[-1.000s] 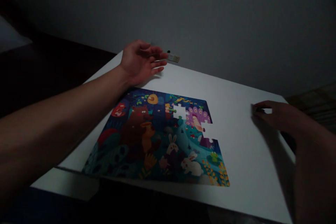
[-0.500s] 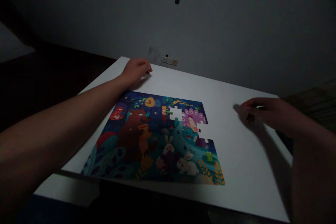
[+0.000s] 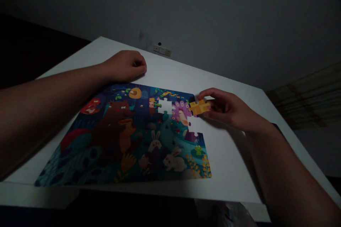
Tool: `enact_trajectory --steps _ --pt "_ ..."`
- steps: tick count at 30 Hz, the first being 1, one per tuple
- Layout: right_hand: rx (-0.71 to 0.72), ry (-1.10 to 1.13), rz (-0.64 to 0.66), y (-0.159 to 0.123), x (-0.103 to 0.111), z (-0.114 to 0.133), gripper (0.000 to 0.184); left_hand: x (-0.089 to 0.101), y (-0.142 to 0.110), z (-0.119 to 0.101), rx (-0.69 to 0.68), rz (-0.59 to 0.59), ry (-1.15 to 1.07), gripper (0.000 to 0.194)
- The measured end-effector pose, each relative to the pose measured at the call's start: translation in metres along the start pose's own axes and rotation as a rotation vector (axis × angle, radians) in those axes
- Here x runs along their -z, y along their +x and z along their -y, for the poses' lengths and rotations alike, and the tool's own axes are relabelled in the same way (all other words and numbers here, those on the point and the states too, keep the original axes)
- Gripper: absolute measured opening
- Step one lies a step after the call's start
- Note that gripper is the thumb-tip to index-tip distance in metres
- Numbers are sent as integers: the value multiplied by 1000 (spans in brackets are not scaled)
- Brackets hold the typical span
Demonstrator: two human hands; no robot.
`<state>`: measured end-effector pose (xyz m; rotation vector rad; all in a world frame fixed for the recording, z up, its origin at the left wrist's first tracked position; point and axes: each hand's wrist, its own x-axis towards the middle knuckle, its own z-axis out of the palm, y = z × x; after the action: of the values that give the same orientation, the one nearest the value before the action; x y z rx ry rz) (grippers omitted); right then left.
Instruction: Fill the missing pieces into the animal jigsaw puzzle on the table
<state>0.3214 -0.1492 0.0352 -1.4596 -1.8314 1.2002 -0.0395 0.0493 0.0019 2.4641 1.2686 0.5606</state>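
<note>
A jigsaw puzzle (image 3: 106,149) with forest animals lies on the white table (image 3: 226,163). White tabletop shows through two piece-shaped gaps, one in the upper middle and one at the right edge. My right hand (image 3: 222,108) pinches a yellow-orange jigsaw piece (image 3: 199,107) between thumb and fingers. That piece overlaps the puzzle's upper right edge in view, just above the right-hand gap; whether it touches the puzzle I cannot tell. Beyond the puzzle's upper left, my left hand (image 3: 128,65) rests on the table in a loose fist, with nothing visible in its fingers.
A grey wall with sockets (image 3: 162,50) rises behind the table's far edge. Striped fabric (image 3: 306,95) hangs or lies at the right. Under the near edge, a crumpled, shiny item (image 3: 231,214) shows dimly. The room is dark.
My right hand has moved left from the bare tabletop to the puzzle's upper right edge, and its yellow-orange piece now shows clearly. My left hand stays beyond the puzzle, fingers curled. The view has shifted.
</note>
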Motion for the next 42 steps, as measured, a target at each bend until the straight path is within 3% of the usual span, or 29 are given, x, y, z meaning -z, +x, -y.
enact_trajectory --steps 4,9,12,15,18,20,25,29,33,38,42 --pt "1 6 45 1 -3 2 54 0 -1 -1 -6 9 -32 27" --pt "-35 -32 42 0 -9 4 57 -7 0 1 52 -69 -228 14" --pt "-30 -47 2 0 -12 4 50 -7 1 0 73 -62 -292 7" --pt "22 -81 -20 -2 -11 7 33 -7 1 0 94 -54 -344 4" --pt "64 -138 60 -5 -8 12 24 -8 2 1 110 -52 -375 4" --pt "68 -165 137 -7 -4 17 33 -8 2 2 114 -52 -404 4" --pt "114 -269 207 -10 4 22 52 -7 1 -1 94 -41 -308 6" --pt "136 -325 186 -9 2 21 40 -6 0 -3 96 -39 -276 4" --pt "181 -436 164 -9 -11 27 34 -7 2 0 117 -53 -382 4" --pt "237 -423 220 -10 -20 34 23 -8 4 3 117 -59 -441 2" --pt "208 -408 232 -12 -20 30 34 -8 3 1 102 -63 -367 6"
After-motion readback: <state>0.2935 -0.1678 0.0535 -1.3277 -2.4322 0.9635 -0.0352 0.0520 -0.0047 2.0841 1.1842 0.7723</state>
